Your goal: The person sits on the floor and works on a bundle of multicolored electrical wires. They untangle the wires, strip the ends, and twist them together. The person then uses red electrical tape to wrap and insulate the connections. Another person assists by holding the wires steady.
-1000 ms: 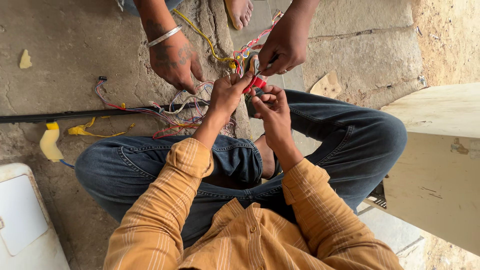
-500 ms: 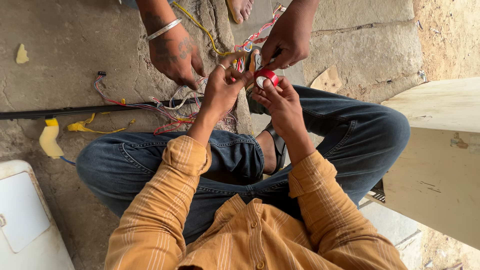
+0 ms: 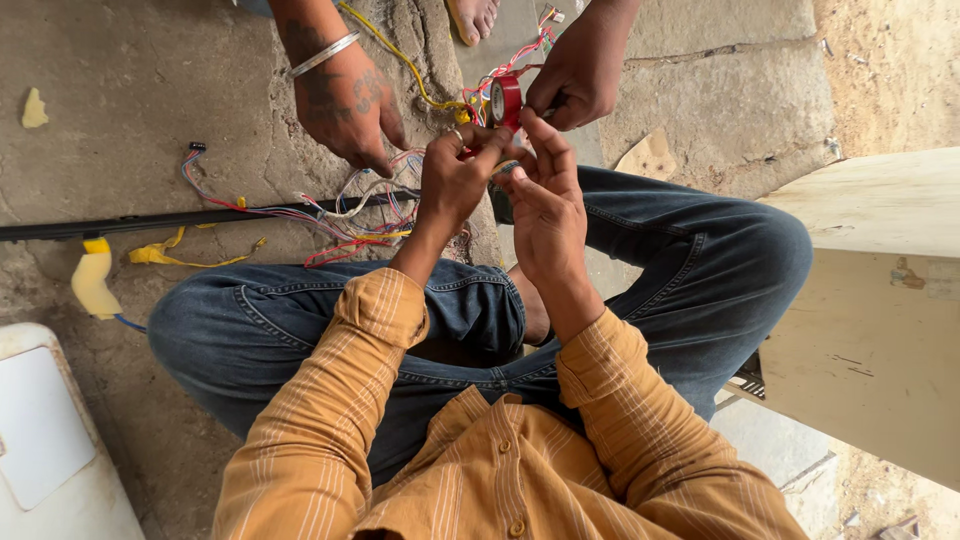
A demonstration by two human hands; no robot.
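Between the raised knees of the seated person, the left hand (image 3: 455, 180) and the right hand (image 3: 545, 190) meet at a bundle of thin coloured wires (image 3: 480, 95). The left hand is closed, its fingertips pinching the wires just under a roll of red tape (image 3: 505, 100). The right hand is half open, fingers stretched up, touching the lower side of the roll; I cannot tell if it really grips it.

A co-worker's hand with a metal bangle (image 3: 345, 105) rests on the concrete floor (image 3: 120, 90), and another co-worker's hand (image 3: 575, 75) holds the wires from above, beside the roll.

As a judgement, the taping seems only at its beginning: the roll sits at the joint, while more loose wires (image 3: 340, 215) lie spread on the floor near a black cable (image 3: 100, 225), bare and not wrapped.

No package or sign is readable. A yellow piece (image 3: 92, 280) lies by the cable, a white box (image 3: 50, 440) at lower left, a pale cabinet (image 3: 880, 310) at right.
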